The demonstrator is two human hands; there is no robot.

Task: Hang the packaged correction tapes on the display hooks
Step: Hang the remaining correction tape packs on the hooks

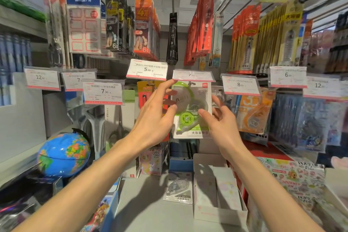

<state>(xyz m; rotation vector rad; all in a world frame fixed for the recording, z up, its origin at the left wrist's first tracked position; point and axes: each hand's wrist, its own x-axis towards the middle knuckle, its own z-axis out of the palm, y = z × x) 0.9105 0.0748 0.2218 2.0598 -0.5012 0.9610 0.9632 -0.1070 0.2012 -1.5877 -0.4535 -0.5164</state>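
Green correction tape package hangs on a display hook directly beneath a price tag, centre of the rack. Left hand is raised at the package's left edge, fingers spread and nearly straight; index fingertip reaches the lower edge of the price tag, other fingertips lie at the package edge. No grip evident. Right hand sits at the package's right edge, fingers loosely curved and apart, holding nothing; contact with the package cannot be confirmed. A second packaged correction tape lies flat on the shelf below, beside an open white carton. Globe stands lower left.
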